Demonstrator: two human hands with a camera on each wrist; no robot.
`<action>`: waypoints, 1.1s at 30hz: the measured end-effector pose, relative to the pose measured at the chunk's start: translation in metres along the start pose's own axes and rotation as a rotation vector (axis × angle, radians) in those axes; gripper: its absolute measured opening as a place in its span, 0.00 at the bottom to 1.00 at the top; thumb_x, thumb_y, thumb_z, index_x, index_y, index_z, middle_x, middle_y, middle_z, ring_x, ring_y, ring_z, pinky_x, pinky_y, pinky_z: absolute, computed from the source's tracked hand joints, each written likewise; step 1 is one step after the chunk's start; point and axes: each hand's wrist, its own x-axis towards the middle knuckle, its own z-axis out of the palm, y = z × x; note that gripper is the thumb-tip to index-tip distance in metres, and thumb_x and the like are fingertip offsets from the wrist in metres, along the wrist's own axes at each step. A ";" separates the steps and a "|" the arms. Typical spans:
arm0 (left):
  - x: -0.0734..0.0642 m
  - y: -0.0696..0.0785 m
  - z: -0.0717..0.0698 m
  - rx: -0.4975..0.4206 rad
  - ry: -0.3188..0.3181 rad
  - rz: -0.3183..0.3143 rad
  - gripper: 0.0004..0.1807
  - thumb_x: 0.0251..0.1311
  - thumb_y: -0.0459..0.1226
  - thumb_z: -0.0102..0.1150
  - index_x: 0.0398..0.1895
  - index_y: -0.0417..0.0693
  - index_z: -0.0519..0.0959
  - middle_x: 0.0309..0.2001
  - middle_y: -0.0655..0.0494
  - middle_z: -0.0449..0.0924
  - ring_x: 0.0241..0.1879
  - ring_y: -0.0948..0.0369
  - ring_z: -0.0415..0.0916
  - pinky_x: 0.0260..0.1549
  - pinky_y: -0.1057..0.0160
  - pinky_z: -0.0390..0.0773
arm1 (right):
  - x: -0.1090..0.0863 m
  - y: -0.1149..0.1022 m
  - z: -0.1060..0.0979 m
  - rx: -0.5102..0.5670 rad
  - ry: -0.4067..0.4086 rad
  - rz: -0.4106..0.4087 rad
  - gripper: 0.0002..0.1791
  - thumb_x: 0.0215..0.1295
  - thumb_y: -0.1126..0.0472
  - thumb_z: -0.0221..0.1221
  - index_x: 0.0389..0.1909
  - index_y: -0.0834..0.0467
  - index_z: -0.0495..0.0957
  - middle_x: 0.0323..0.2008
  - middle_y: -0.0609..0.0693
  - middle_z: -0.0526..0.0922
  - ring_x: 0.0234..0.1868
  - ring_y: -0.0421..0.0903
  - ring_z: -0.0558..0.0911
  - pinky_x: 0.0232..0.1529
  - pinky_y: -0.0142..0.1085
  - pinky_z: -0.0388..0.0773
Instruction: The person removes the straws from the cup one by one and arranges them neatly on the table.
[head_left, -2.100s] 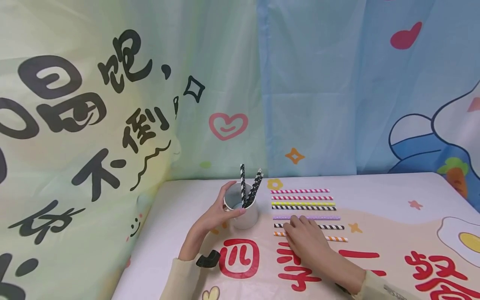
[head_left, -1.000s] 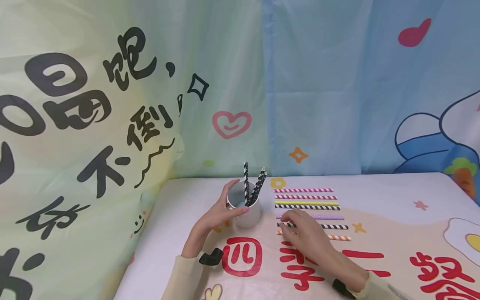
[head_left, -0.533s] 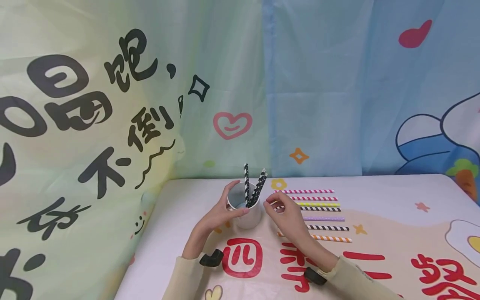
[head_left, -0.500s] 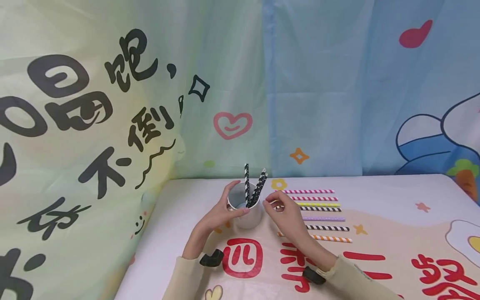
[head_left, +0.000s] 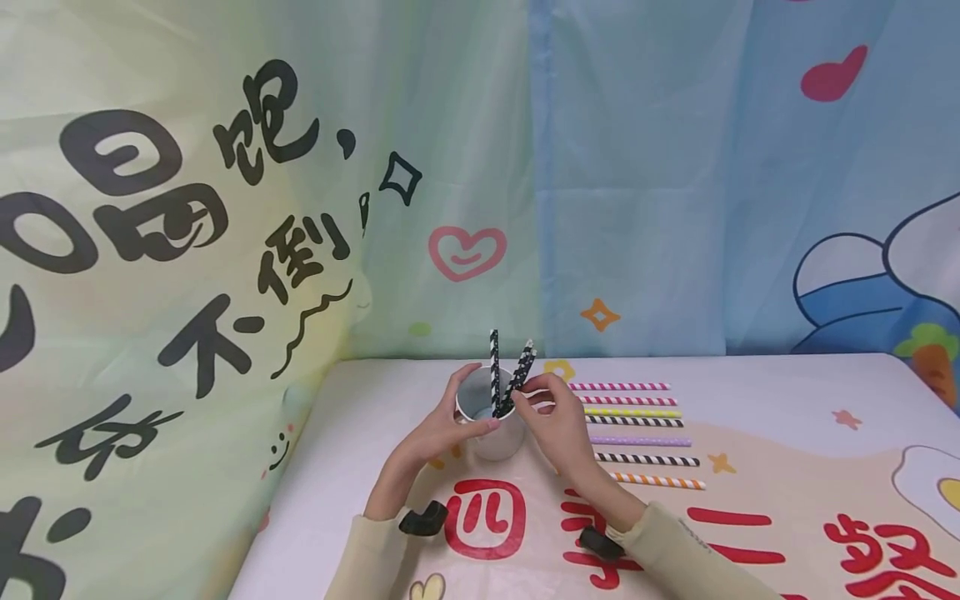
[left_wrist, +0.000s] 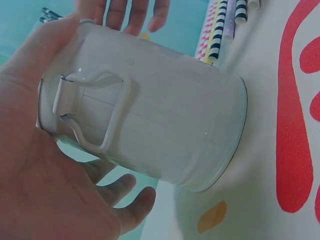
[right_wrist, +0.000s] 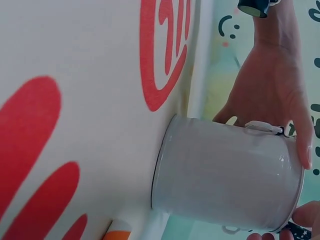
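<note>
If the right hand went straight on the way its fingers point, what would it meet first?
Most likely the leaning black patterned straws or the rim of the white mug holding them. The right hand has its fingertips right by both; which comes first, or whether they touch, is unclear.

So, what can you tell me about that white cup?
The cup is plain white, round and nearly straight-sided, with a shiny surface that looks enamelled or glazed. A loop handle sits high on its side. It stands upright on the table, with dark patterned straws inside. The left hand's grip holds it near the top; whether the right hand's grip touches it is unclear.
</note>
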 end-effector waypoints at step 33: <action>-0.001 0.002 0.001 0.031 0.015 0.006 0.50 0.58 0.51 0.70 0.77 0.74 0.48 0.76 0.51 0.52 0.73 0.44 0.57 0.67 0.31 0.62 | 0.001 -0.017 -0.005 0.115 0.021 0.130 0.12 0.68 0.58 0.64 0.49 0.58 0.80 0.47 0.55 0.82 0.50 0.50 0.83 0.45 0.32 0.78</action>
